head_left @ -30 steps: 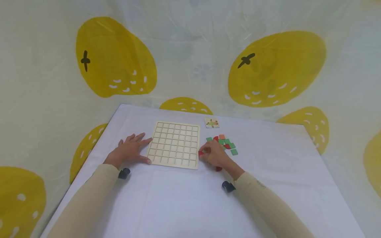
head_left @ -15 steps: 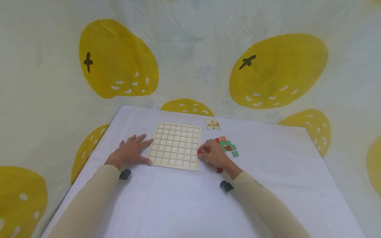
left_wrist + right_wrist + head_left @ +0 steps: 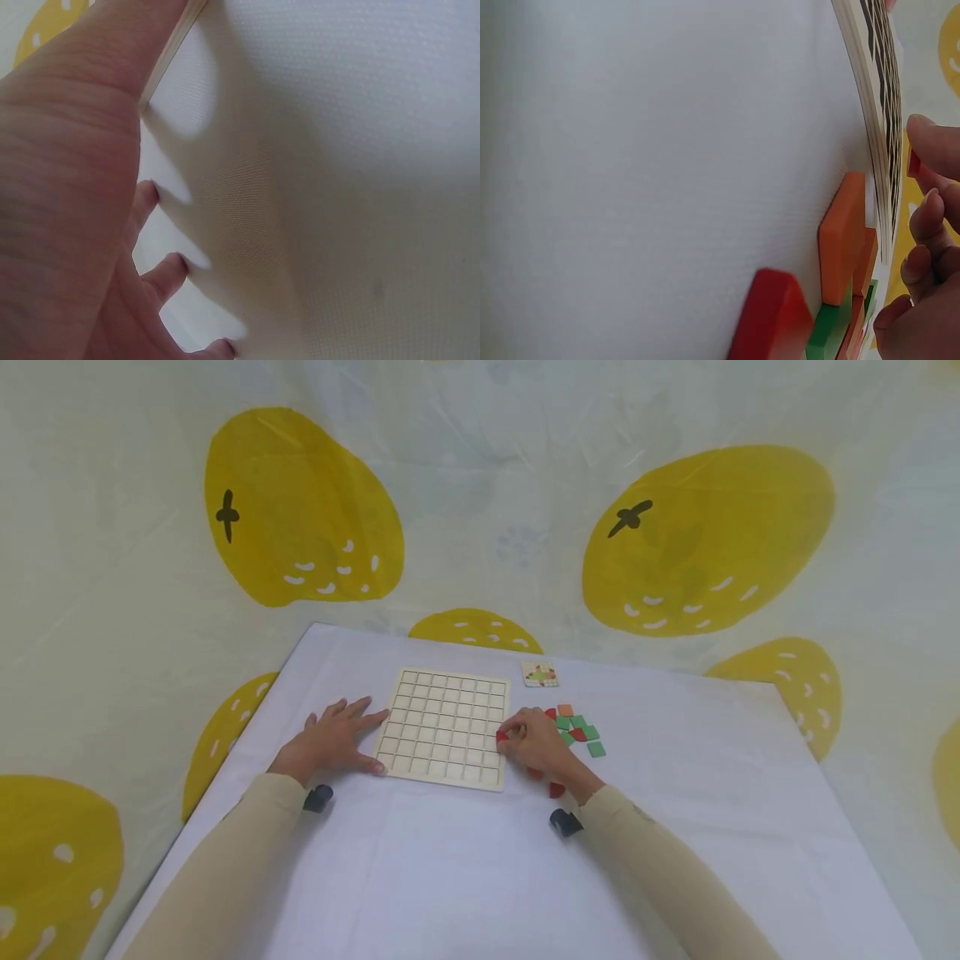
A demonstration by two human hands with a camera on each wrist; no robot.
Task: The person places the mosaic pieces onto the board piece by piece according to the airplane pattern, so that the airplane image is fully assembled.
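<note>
A pale wooden board point(image 3: 441, 728) with a square grid of cells lies on the white table. My left hand point(image 3: 326, 745) has its fingers spread, thumb and index finger touching the board's left edge. In the left wrist view, the other fingers point(image 3: 166, 279) rest on the cloth. My right hand point(image 3: 538, 743) pinches a small red tile point(image 3: 502, 737) between thumb and fingers at the board's right edge. The right wrist view shows that tile raised above the board, partly hidden by the thumb point(image 3: 934, 146).
Right of the board lie several loose tiles: green squares point(image 3: 596, 749), an orange square point(image 3: 566, 710) and red tiles with a curved side point(image 3: 557, 790). A small pattern card point(image 3: 540, 674) sits behind them. A patterned curtain point(image 3: 495, 510) hangs behind the table.
My right hand has moved slightly left and away from me, taking the red tile from beside the board to over its right edge. My left hand stays at the board.
</note>
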